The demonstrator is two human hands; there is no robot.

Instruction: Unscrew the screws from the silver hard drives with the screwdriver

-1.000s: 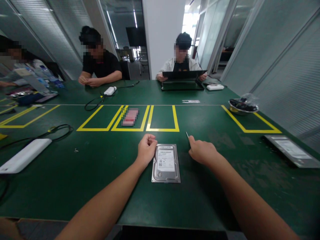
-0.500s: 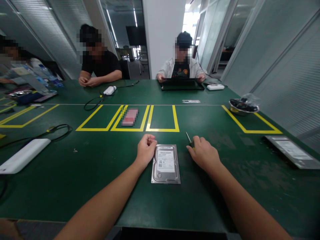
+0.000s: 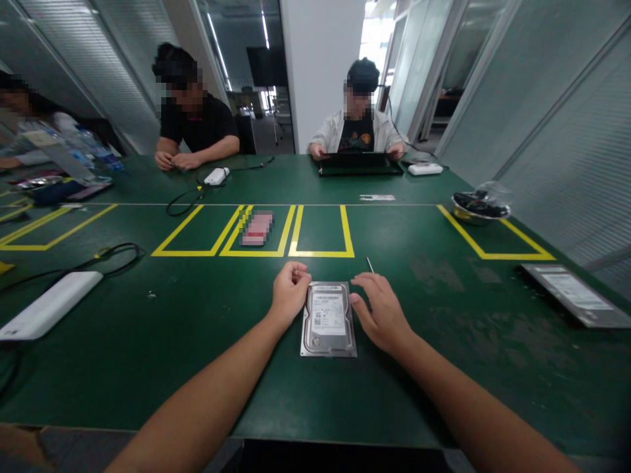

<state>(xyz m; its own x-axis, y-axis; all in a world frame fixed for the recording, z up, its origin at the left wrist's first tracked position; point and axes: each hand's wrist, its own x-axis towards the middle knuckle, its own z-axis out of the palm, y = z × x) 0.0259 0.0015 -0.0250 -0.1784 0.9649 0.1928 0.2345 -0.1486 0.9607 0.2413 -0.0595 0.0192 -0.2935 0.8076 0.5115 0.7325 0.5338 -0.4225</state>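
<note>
A silver hard drive point(image 3: 329, 322) lies label up on the green table point(image 3: 197, 368) in front of me. At its upper left corner is my left hand point(image 3: 290, 290), closed, thumb against curled fingers; anything pinched there is too small or hidden to make out. Beside the drive's right edge my right hand point(image 3: 379, 309) is open, its thumb and fingers apart and nothing visible in them. Just beyond the right hand, the thin metal shaft of a screwdriver point(image 3: 369, 265) shows on the table; its handle is hidden behind the hand.
Yellow tape frames point(image 3: 320, 253) mark the table ahead, with a blurred pink object point(image 3: 257, 228) in one. A second hard drive point(image 3: 574, 295) and a bowl of dark items point(image 3: 480, 209) are at right, a white power strip point(image 3: 52, 305) at left. Several people sit opposite.
My right hand has let go of the screwdriver and moved left to the drive's edge, its fingers opening. My left hand stays at the drive's upper left corner.
</note>
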